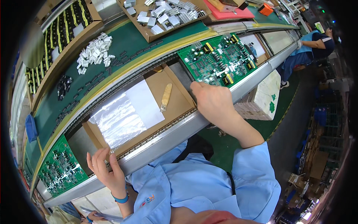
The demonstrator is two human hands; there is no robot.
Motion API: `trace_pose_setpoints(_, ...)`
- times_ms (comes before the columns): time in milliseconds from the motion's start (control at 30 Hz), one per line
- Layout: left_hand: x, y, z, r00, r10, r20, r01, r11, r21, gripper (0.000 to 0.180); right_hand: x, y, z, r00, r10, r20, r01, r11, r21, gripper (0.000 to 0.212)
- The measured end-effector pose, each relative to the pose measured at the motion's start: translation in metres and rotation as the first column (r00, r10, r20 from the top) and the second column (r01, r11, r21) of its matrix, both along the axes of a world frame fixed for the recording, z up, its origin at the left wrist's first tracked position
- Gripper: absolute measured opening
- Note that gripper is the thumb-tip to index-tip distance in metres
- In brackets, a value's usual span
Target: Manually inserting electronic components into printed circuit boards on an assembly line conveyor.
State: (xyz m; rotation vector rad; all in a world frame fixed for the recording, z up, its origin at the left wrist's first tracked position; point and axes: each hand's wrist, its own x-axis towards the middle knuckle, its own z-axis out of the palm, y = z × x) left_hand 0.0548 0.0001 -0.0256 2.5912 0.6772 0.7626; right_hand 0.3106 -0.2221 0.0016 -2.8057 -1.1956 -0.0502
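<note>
My right hand is curled closed at the near left corner of a large green circuit board on the conveyor rails. Its fingertips are turned under, so anything in them is hidden. The board carries yellow-wrapped transformers, black capacitors and many small parts. My left hand is open over the near rail, thumb and fingers apart, close to the corner of a shallow cardboard box. The box holds clear plastic film, white paper and a yellowish wrapped strip. Left of that hand lies another green circuit board.
Beyond the rails, a green bench holds white parts, black connectors and rows of black chips. A carton of metal heat sinks stands at the back. A co-worker is at far right; another hand shows bottom left.
</note>
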Motion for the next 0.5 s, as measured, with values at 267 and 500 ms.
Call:
trace_pose_setpoints(267,-0.011,0.007,-0.004,0.999,0.019,0.026,-0.018,0.999,-0.048,0.016,0.033,-0.01,-0.007,0.986,-0.167,0.003,0.166,0.978,-0.128,0.02)
trace_pose_setpoints(500,-0.052,0.031,0.022,0.99,0.09,0.111,-0.086,0.995,-0.044,0.02,0.069,-0.057,-0.003,0.978,-0.196,0.066,0.206,0.955,-0.212,0.02)
